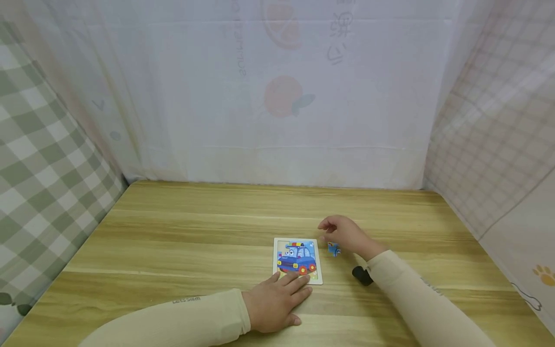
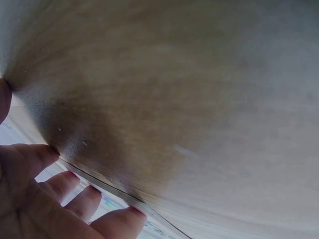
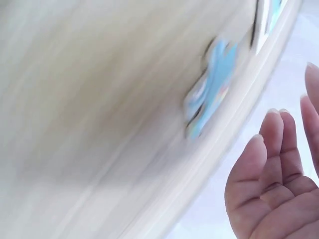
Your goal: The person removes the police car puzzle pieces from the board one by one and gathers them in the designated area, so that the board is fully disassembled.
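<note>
A square puzzle board with a blue cartoon car picture lies on the table; its upper left corner shows bare backing. My left hand rests on its lower edge with fingers spread; in the left wrist view the fingertips of that hand touch the board's rim. Right of the board lies a loose blue puzzle piece, blurred in the right wrist view as a blue piece. Above it hovers my right hand, fingers loosely bent and holding nothing; the right wrist view shows the same hand with a bare palm.
A black object lies beside my right wrist, partly covered by the sleeve. The wooden table reaches back to a white printed curtain. A green checked cloth hangs at the left, another patterned cloth at the right.
</note>
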Demonstrator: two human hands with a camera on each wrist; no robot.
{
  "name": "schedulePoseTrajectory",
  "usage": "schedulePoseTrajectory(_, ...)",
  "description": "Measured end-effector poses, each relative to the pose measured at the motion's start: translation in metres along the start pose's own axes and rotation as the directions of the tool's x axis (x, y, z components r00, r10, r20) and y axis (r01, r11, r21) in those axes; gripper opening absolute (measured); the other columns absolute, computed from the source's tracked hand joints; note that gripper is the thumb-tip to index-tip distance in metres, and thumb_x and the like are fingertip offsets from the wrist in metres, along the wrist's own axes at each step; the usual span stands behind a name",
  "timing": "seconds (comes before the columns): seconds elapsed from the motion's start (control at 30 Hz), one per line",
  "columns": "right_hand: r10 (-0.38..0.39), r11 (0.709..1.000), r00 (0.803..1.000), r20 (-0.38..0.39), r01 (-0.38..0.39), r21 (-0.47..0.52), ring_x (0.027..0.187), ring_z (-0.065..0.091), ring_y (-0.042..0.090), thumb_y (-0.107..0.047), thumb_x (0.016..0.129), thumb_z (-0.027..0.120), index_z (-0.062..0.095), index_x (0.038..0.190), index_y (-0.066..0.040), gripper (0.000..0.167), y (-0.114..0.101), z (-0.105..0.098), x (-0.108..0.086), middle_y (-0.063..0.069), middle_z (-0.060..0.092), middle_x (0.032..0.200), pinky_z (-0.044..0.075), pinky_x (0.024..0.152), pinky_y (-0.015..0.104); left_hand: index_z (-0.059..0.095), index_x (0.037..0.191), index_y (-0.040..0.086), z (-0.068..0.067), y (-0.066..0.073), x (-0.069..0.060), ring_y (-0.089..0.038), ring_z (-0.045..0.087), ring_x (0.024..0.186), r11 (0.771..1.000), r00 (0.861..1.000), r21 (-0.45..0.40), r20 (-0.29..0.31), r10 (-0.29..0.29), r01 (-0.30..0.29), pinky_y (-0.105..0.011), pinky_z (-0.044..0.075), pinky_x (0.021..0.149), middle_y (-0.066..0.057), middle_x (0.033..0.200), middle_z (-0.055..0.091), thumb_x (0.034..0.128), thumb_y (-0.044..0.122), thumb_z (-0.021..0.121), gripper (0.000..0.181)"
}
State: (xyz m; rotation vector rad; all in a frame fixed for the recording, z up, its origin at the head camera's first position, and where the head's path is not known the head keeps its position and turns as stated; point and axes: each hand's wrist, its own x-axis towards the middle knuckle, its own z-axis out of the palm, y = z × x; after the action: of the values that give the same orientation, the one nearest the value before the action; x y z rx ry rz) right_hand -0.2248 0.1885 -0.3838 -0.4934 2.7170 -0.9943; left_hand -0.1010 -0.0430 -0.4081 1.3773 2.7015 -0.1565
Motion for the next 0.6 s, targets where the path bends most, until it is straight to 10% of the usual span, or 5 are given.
schedulePoseTrajectory(0.6,0.010,1.000,0.998,0.055,-0.010,0.008,0.095,0.060,0.020,-0.006,0.086,0.071,0.070,0.106,-0.004,0.021,-0.031,0.035,0.013,0.005,0.066,0.103,0.050,0.089,0.040,0.040,0.148,0.023,0.000,0.000,0.000,-0.016,0.030,0.141,0.999,1.000,0.034,-0.011,-0.003,0.004,-0.040,0.042,0.102,0.003,0.155,0.031,0.0965,0.057,0.042,0.062)
